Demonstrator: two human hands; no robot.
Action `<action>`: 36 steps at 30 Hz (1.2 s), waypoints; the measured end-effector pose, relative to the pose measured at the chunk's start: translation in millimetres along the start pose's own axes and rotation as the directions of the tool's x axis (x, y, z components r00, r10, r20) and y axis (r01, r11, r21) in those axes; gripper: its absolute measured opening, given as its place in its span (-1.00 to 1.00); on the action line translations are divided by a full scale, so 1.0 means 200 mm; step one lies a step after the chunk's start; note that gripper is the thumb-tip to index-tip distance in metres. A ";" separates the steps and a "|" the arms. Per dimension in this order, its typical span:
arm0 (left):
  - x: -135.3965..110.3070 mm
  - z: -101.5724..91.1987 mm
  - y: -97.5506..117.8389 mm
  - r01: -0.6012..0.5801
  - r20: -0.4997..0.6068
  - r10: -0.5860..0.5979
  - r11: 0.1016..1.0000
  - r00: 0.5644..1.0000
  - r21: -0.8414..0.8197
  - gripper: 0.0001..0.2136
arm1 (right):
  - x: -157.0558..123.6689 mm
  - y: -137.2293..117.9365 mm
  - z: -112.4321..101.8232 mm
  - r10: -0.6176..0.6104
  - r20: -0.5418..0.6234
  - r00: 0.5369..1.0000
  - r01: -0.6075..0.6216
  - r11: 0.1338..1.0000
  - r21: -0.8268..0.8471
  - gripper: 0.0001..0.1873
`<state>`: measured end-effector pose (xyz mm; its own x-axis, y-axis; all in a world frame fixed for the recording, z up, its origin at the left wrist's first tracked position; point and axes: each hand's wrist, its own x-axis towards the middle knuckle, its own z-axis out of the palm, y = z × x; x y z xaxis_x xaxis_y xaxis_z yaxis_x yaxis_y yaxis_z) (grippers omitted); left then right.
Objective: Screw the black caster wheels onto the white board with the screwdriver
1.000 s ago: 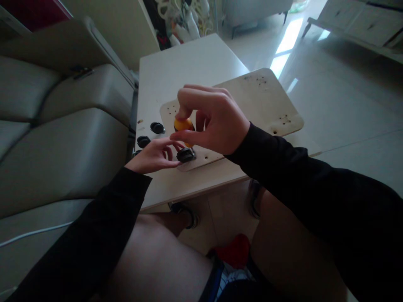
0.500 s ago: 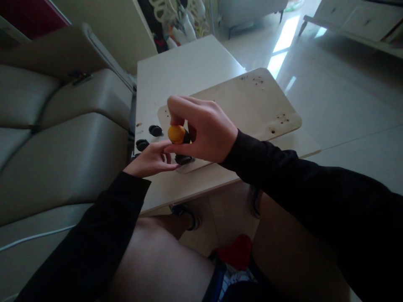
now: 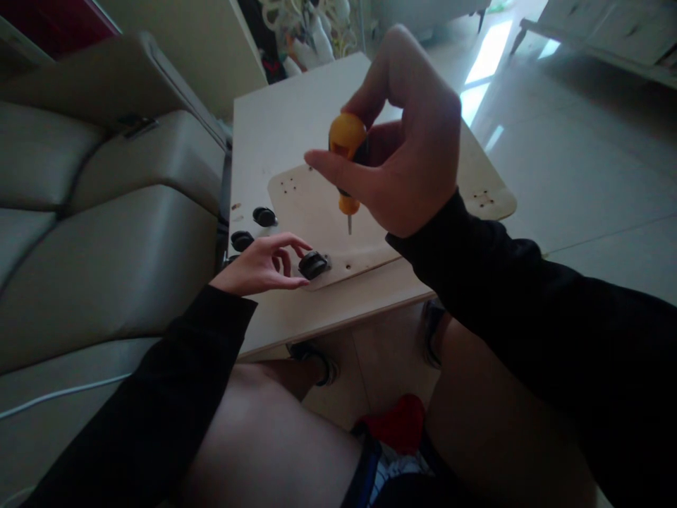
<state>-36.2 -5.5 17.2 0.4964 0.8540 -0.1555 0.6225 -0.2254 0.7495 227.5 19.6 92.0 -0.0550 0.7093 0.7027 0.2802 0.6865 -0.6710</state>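
My right hand [image 3: 410, 134] is raised above the board, closed around a stubby yellow and black screwdriver [image 3: 348, 141]. Its short metal shaft points down and its tip is apart from the board. Low on the left, my left hand [image 3: 264, 264] has thumb and fingers curved about a black caster wheel [image 3: 313, 264], steadying it at the near left corner of the pale wooden board [image 3: 338, 226]. Part of a metal plate shows beside that caster. Small holes are grouped near other corners of the board.
More casters, one [image 3: 264, 216] beside the board and another [image 3: 242, 240] further left, lie on the white table [image 3: 296, 106]. A grey sofa [image 3: 132, 261] stands close along the left. My legs are below the table's near edge, and tiled floor [image 3: 587, 155] stretches away to the right.
My right hand has lifted the screwdriver up and to the right, away from the caster. My left hand stays at the caster, which is now more fully visible.
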 end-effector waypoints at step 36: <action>-0.46 -0.16 -0.57 0.230 -0.757 -0.332 0.942 0.562 -0.243 -0.80 | -0.07 -0.03 0.07 -0.256 -0.071 0.964 0.260 0.964 0.057 -0.61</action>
<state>-172.8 -43.9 -34.1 -0.3862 0.9100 0.1510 0.5543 0.0981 0.8265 213.4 6.9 82.6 -0.0564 0.4970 0.8659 0.2010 0.8552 -0.4778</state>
